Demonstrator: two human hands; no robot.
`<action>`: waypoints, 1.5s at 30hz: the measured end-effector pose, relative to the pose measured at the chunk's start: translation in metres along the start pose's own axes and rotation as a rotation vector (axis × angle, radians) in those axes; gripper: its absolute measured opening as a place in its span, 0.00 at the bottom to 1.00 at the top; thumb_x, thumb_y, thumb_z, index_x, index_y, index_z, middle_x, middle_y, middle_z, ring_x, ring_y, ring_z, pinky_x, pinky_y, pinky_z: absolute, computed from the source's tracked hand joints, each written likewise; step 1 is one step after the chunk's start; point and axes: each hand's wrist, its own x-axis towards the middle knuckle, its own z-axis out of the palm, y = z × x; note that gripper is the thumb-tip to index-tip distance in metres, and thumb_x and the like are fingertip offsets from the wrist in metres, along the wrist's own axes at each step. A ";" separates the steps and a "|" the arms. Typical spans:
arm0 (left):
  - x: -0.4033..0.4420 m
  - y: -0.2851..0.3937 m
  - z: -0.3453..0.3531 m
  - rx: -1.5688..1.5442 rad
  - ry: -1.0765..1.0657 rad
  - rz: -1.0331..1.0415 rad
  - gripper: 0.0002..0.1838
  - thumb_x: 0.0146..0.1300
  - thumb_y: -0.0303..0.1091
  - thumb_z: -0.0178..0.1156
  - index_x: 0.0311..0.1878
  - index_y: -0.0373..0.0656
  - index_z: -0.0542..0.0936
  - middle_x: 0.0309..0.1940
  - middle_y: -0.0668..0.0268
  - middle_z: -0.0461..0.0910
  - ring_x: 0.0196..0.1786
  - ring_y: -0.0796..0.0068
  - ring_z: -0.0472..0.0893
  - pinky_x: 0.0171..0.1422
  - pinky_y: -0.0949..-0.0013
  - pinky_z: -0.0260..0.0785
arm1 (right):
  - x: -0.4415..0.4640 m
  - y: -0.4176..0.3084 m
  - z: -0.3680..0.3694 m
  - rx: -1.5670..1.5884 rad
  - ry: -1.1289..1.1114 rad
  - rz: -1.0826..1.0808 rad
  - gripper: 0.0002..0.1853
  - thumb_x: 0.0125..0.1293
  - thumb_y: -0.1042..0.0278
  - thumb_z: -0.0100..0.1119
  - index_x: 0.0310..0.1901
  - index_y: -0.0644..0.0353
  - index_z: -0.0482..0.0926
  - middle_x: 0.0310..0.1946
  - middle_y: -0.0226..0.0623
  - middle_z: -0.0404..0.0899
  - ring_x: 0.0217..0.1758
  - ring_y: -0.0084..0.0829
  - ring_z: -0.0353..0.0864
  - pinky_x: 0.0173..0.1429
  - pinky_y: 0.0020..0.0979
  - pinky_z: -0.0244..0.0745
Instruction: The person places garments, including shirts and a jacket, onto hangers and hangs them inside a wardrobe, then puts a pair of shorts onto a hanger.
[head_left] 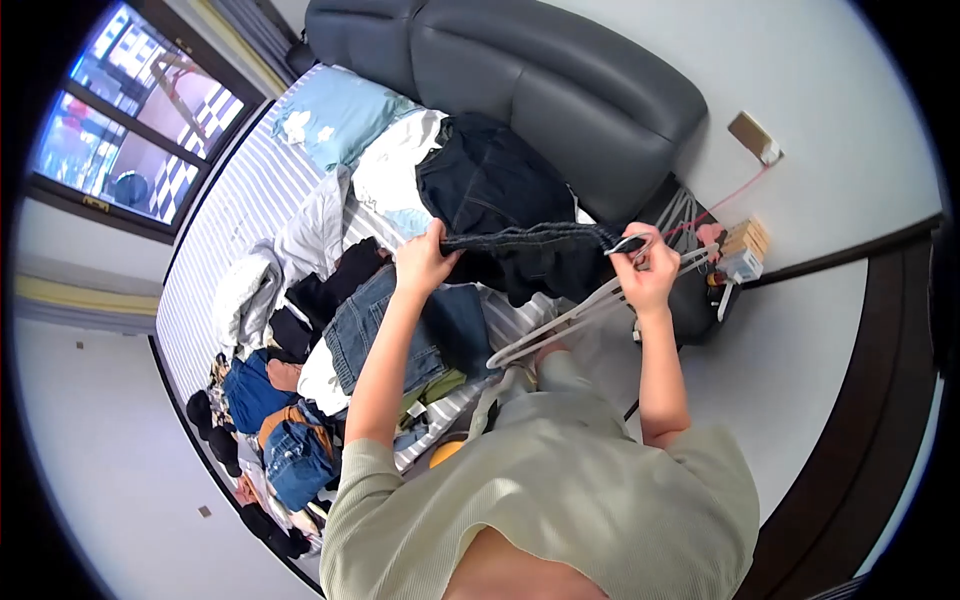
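A dark garment (pixel 545 262) is stretched by its gathered top edge between my two hands, its lower part hanging over the bed's edge. My left hand (pixel 425 260) is closed round the left end of that edge. At the other end, my right hand (pixel 648 270) pinches the edge together with a thin pale hanger piece. White hangers (pixel 560 332) slant below the garment, from under my right hand down toward my lap; whether my fingers hold them is unclear. Just beyond lies another dark denim garment (pixel 490 175) on the bed.
Piled clothes, among them blue jeans (pixel 375 325) and a grey garment (pixel 250 295), cover part of the striped bed (pixel 225 215). A blue pillow (pixel 345 115) lies near the black headboard (pixel 560 85). More hangers (pixel 680 215) and a small box (pixel 742 250) stand at the right.
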 end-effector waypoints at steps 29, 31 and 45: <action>-0.044 0.211 0.013 -0.655 -0.481 0.488 0.37 0.44 0.16 0.46 0.64 0.39 0.63 0.61 0.56 0.64 0.66 0.64 0.61 0.70 0.70 0.48 | -0.072 0.044 -0.239 0.271 0.518 0.370 0.13 0.54 0.80 0.62 0.40 0.63 0.72 0.21 0.19 0.69 0.19 0.07 0.60 0.24 0.12 0.51; -0.047 0.230 0.017 -0.610 -0.362 0.562 0.39 0.44 0.16 0.47 0.67 0.41 0.58 0.66 0.55 0.57 0.71 0.61 0.51 0.73 0.69 0.41 | -0.084 0.064 -0.253 0.245 0.490 0.378 0.13 0.57 0.76 0.61 0.43 0.64 0.71 0.20 0.19 0.68 0.20 0.08 0.61 0.24 0.14 0.52; -0.065 0.378 -0.021 -0.616 -0.124 0.727 0.40 0.41 0.19 0.57 0.64 0.36 0.58 0.62 0.51 0.58 0.66 0.54 0.58 0.66 0.67 0.54 | -0.138 0.115 -0.332 0.688 0.180 0.998 0.32 0.70 0.39 0.27 0.48 0.61 0.73 0.11 0.26 0.61 0.10 0.15 0.52 0.15 0.19 0.44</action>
